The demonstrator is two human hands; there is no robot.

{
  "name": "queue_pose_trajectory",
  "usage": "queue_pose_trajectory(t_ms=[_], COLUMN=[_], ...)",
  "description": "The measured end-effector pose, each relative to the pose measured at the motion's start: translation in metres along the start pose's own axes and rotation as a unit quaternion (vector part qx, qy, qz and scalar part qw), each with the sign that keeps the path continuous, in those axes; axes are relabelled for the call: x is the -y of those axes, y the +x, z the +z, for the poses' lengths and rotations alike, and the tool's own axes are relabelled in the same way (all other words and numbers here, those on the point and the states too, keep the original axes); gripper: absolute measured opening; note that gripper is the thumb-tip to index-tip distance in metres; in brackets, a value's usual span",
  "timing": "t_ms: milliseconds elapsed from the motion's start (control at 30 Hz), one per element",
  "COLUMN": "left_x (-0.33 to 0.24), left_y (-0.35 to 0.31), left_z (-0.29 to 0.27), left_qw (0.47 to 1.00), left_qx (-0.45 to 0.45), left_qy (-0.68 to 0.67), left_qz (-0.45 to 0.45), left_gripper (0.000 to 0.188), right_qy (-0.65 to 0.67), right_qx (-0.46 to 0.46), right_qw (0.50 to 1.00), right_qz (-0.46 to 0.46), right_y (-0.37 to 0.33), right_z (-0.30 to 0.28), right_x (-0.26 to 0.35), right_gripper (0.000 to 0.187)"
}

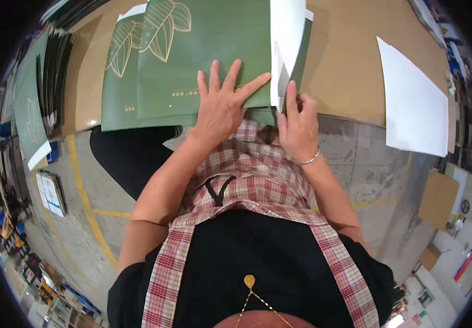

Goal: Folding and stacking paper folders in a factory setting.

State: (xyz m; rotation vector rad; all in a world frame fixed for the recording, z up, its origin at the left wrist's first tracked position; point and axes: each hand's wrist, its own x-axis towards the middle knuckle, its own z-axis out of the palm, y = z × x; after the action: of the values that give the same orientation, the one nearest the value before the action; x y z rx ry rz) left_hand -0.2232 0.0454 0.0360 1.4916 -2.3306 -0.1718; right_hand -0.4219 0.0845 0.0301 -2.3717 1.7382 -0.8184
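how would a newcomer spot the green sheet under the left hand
Find the brown work surface at the top. On it, under the spread left hand, lies the green sheet with gold-outlined leaves. Unlike its green lookalike, jutting out leftward beneath, it lies uppermost.

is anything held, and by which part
The left hand lies spread on the green cover, not gripping it. The right hand is at the lower end of the white flap; whether it pinches there cannot be told.

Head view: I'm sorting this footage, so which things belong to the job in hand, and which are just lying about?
In hand:
green leaf-printed sheets, under left hand
white flap, beside right hand

Seemingly lying about:
white sheets, at right
brown board, lower right
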Motion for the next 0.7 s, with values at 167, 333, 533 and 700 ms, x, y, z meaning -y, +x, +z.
queue_pose_trajectory(t_ms=[167, 333, 533, 700], left_x=[0.004, 0.004, 0.005, 0.004], left_y=[0.000, -0.001, -0.004, -0.004], left_z=[0.007, 0.012, 0.014, 0.014], left_qw=[0.998, 0.995, 0.994, 0.994], left_qx=[-0.029, -0.052, -0.056, -0.057], left_qy=[0.048, 0.082, 0.093, 0.088], left_qz=[-0.006, 0.005, 0.023, 0.030], left_gripper=[0.077, 0.066, 0.058, 0.057], right_qy=[0.045, 0.023, 0.001, -0.034], right_qx=[-0.008, -0.003, -0.019, -0.016], right_qw=[0.996, 0.996, 0.996, 0.995], right_qz=[-0.079, -0.083, -0.089, -0.090], right_y=[-0.004, -0.006, -0.004, -0.004], right_z=[0.003, 0.008, 0.008, 0.006], right_x=[-0.016, -0.018, -0.017, -0.016], right_gripper=[0.079, 0.071, 0.062, 0.063])
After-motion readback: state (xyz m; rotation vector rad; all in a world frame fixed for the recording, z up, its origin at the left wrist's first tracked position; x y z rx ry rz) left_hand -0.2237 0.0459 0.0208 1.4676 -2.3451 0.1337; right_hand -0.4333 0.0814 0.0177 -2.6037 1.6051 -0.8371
